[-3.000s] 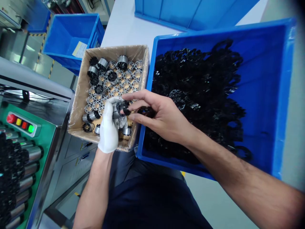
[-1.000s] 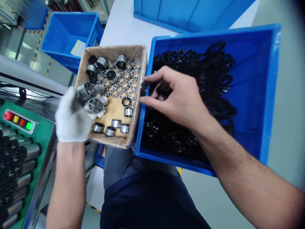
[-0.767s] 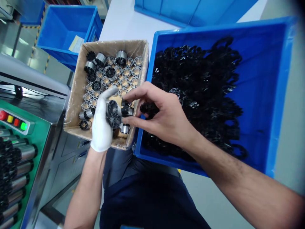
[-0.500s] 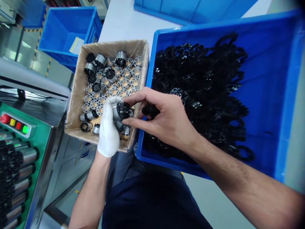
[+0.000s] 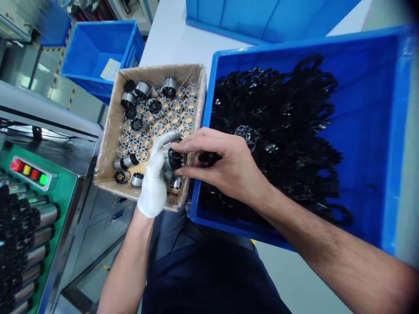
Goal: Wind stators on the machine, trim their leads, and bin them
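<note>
My left hand (image 5: pixel 152 187), in a white glove, is closed around a silver metal motor core (image 5: pixel 167 161) above the near right part of a cardboard box (image 5: pixel 106 174). On the core's right-facing end sits a black toothed plastic end cap (image 5: pixel 177 158). The bare thumb and fingers of my right hand (image 5: pixel 231 163) pinch this cap from both sides. More black plastic parts (image 5: pixel 208 158) are tucked under the right hand's curled fingers, partly hidden. Inside the box stand rows of bare metal cores (image 5: pixel 159 129), several others with black caps (image 5: pixel 169 88) among them.
Right of the box, a large blue bin (image 5: pixel 389 152) holds a heap of black plastic rings (image 5: pixel 278 117). Another blue crate (image 5: pixel 98 37) stands behind at left. A green machine panel with buttons (image 5: pixel 29 171) and capped cores (image 5: pixel 46 214) is at far left.
The view has shifted slightly, so the scene sits a little lower and further right. My left fingers have straightened somewhat along the core; my right hand still grips the cap.
</note>
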Demonstrator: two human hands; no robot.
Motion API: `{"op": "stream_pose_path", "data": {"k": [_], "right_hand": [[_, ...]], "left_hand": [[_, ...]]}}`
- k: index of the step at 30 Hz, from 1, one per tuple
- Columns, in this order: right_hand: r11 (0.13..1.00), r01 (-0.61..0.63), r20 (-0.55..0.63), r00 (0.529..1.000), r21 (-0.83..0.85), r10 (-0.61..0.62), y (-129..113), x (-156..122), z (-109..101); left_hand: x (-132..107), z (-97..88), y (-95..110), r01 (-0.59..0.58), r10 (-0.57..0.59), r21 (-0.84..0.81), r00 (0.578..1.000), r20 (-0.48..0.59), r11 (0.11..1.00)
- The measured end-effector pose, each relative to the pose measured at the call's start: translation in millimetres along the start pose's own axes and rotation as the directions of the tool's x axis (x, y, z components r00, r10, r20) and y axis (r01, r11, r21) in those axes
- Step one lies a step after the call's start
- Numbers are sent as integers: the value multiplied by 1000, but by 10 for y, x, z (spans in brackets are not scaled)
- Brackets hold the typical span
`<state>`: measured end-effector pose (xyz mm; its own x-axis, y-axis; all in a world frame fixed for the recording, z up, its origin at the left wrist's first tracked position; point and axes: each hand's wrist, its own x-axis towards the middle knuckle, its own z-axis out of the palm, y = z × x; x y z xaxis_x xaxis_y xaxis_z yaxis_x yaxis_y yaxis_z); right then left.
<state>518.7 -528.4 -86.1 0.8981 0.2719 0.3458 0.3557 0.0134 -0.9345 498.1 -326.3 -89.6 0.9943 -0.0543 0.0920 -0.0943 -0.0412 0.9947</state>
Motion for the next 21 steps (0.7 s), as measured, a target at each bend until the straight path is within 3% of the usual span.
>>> {"op": "stream_pose_path", "data": {"k": [5, 11, 14, 17, 21], "right_hand": [[995, -30, -14, 999, 90, 31, -10, 23, 9], [988, -10, -4, 1000, 155, 11, -38, 41, 23], [992, 12, -6, 1000, 123, -11, -70, 33, 20], [998, 33, 17, 999, 58, -34, -121, 26, 11], [991, -88, 27, 996, 105, 86, -152, 30, -8]], "left_hand": [[-61, 3, 0, 103, -101, -39, 993, 57, 994], [-67, 22, 83, 11, -13, 39, 998, 60, 999], [-46, 43, 120, 24, -27, 43, 997, 75, 999], [-45, 52, 119, 48, -50, 44, 997, 53, 998], [-46, 31, 103, 69, -67, 41, 996, -51, 997]]}}
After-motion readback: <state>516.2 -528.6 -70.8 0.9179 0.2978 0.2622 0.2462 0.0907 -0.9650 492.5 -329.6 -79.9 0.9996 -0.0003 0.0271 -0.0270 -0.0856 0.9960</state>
